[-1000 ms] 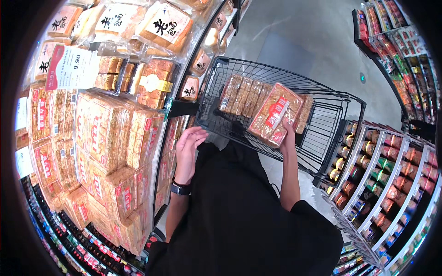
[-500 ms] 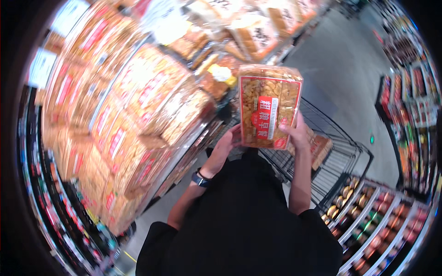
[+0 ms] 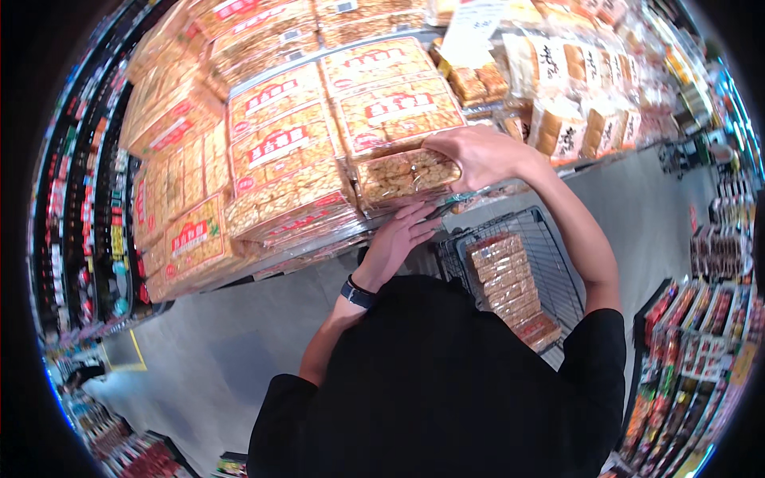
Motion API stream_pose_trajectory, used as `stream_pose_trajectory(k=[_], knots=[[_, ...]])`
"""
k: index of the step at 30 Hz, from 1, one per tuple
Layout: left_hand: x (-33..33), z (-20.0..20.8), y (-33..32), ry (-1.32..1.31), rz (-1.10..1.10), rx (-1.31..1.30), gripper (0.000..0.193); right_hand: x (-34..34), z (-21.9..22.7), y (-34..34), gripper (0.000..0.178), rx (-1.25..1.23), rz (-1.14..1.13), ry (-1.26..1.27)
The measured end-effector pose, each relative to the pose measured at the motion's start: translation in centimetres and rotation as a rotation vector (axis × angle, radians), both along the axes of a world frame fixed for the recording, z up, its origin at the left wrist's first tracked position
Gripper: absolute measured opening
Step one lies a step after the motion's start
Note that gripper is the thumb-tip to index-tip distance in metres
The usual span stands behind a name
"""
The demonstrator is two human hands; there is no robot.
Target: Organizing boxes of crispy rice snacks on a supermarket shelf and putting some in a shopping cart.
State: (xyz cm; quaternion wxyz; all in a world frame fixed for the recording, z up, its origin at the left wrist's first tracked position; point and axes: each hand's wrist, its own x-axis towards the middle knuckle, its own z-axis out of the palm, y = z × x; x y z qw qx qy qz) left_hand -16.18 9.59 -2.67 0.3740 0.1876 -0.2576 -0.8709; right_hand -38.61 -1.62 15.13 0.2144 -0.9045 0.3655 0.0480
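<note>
At the front edge of the display, my right hand (image 3: 478, 155) is closed on the right end of a clear-wrapped pack of grain cakes (image 3: 406, 177). That pack lies against a stack of similar packs (image 3: 390, 103) with red labels. Just below it, my left hand (image 3: 400, 239) has its fingers stretched out and apart, near the display's rim, holding nothing. A dark watch band (image 3: 358, 293) is on my left wrist. Below my right forearm, a wire shopping cart (image 3: 550, 247) carries a row of several wrapped packs (image 3: 506, 279).
Further grain-cake packs (image 3: 191, 231) fill the display's left side. Bagged bread loaves (image 3: 558, 127) and a white sign (image 3: 474, 32) stand at the right. Shelves of packaged goods (image 3: 701, 350) border the right aisle; grey floor (image 3: 215, 358) lies behind me at left.
The view has turned toward the display. Earlier both hands held one pack upright before me; now my right hand grips a pack at the display edge and my left hand is off it.
</note>
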Motion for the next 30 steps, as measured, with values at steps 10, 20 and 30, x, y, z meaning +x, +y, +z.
stream_pose_trajectory(k=[10,20,30], knots=[[1.6,-0.2,0.2,-0.049,0.238,0.022,0.053,1.3,-2.0,2.4,0.066,-0.413,-0.113,-0.213],[3.5,-1.8,-0.2,-0.192,0.409,-0.076,0.047,-3.3,-15.5,2.7,0.055,0.074,-0.786,-1.083],[2.6,-1.8,-0.8,-0.201,0.406,0.031,0.04,-0.9,-14.8,2.8,0.053,0.117,-0.956,-1.321]])
